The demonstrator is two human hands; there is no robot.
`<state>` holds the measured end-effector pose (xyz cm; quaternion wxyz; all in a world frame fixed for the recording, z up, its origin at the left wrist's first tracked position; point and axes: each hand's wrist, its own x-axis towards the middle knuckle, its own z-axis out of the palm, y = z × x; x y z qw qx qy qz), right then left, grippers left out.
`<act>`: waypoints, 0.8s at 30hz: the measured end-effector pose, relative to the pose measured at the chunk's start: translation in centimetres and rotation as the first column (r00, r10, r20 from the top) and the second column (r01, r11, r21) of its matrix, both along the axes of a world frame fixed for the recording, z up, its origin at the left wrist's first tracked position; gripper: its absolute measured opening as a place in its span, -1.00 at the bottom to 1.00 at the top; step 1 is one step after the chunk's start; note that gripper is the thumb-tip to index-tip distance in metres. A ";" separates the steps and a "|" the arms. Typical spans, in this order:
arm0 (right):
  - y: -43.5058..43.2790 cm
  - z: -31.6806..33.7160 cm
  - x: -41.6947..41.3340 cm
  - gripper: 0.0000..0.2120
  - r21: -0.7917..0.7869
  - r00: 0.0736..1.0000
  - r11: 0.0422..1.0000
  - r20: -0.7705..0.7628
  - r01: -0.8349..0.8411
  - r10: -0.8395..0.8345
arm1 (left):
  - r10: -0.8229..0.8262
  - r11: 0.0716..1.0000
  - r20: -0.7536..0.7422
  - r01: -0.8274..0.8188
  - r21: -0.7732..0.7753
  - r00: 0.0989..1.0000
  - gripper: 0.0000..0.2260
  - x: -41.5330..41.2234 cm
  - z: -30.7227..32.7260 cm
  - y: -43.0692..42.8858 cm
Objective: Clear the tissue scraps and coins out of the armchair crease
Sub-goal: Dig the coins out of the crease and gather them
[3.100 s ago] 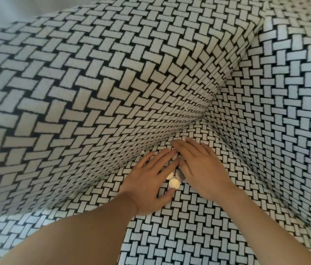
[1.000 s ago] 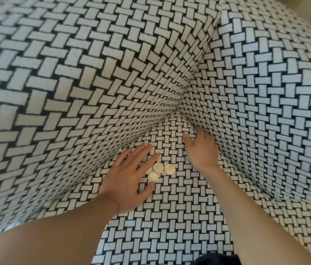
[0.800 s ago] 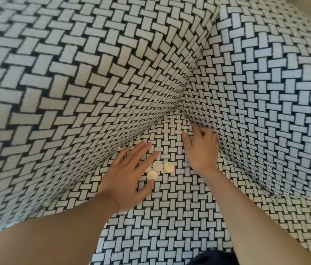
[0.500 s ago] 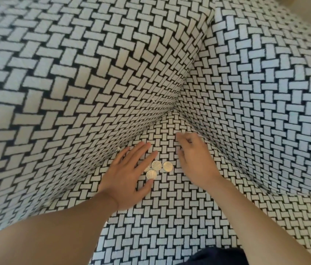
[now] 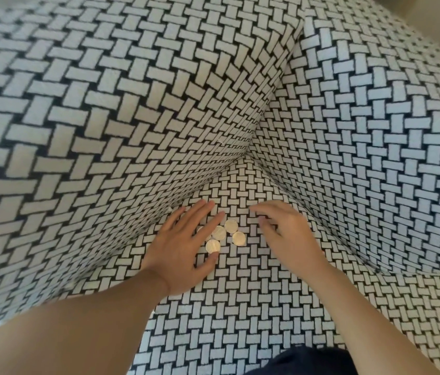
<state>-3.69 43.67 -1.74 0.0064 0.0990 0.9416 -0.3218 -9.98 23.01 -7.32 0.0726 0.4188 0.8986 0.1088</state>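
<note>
head view: black-and-white basket-weave fabric armchair (image 5: pixel 100 109), seen looking down into the rear corner of its seat cushion (image 5: pixel 240 307), where the seat meets the upholstered wall on the left and the one on the right.

five round silver-coloured coins (image 5: pixel 219 233) lie flat in a tight cluster on the seat, out of the crease, short of the rear corner and nearer the left-hand crease (image 5: pixel 159 223) than the right-hand one. four are fully exposed. the fifth is partly covered by fingers.

left hand (image 5: pixel 183 250): palm down on the seat, fingers straight and slightly spread, pointing toward the rear corner. its fingers overlap the left side of the coin cluster and the thumb tip sits just beside the nearest coin. nothing is gripped.

right hand (image 5: pixel 286 234): palm down just to the right of the coins, apart from them, fingers loosely bent with tips at the seat fabric. nothing visible in its hold.

dark cloth (image 5: pixel 308 361) shows at the front edge of the seat.
</note>
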 end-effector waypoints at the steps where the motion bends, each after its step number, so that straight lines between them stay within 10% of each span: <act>1: 0.5 -0.4 -0.2 -0.68 0.018 0.998 0.998 0.008 0.066 -0.066 | 0.001 1.000 -0.006 -0.001 -0.003 1.000 -0.39 0.0 0.0 0.0; 24: 1.3 -1.8 -9.6 -0.47 0.315 0.843 0.934 0.443 0.171 -0.304 | -0.014 1.000 -0.012 0.014 -0.007 1.000 -0.40 0.0 0.0 0.0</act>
